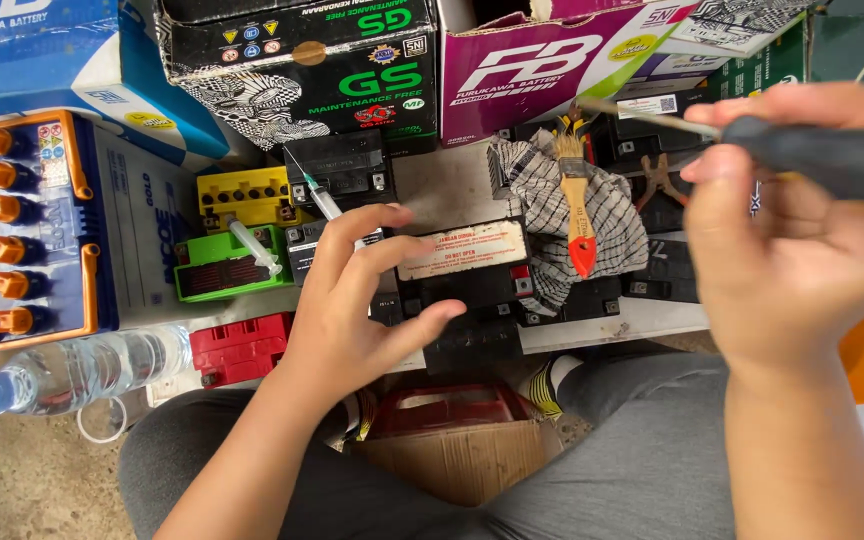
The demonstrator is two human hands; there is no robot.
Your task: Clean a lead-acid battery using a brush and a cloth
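Note:
My left hand [352, 300] hovers with spread fingers over a small black battery [462, 285] that has a worn pale label strip on top; the thumb rests near its front edge. My right hand [792, 230] is raised at the right and grips a dark-handled screwdriver [822, 150] whose thin shaft points left. A paintbrush with a red-tipped wooden handle [577, 215] lies on a checked cloth [602, 220] just right of the battery.
A syringe [317, 195] and a white tube lie on yellow [242, 195] and green [217, 270] battery parts. A large battery with orange caps [22, 230], a water bottle [62, 375], a red battery [242, 345] and cardboard boxes [302, 60] surround the spot. My knees are below.

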